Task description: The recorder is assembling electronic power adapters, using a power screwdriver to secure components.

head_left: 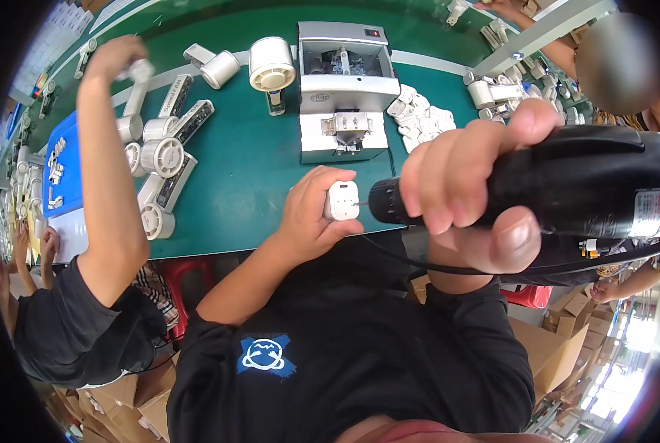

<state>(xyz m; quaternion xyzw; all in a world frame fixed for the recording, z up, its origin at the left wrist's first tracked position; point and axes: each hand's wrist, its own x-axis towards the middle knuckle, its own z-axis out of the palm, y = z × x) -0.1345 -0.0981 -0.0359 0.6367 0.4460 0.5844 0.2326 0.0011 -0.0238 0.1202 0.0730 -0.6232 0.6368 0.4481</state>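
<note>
My left hand (316, 214) is closed around a white plastic housing (342, 193), holding it at the table's near edge. The housing's rounded end face shows a dark slot and several small holes. In my right hand (477, 184) is a black electric screwdriver (581, 181), held level with its nose to the left. Its thin bit reaches the housing's face; whether it sits on a screw is too small to tell. Behind my hands stands a silver-grey screw feeder machine (348, 92). Left of it, a white handheld fan (272, 66) stands on the table.
More white fans (160, 156) lie on the green table (248, 177) at left, beside a blue tray (64, 162) of small parts. White plastic pieces (420, 118) are heaped right of the machine. A co-worker's arm (112, 170) reaches in at left. A cable (418, 264) crosses below my right hand.
</note>
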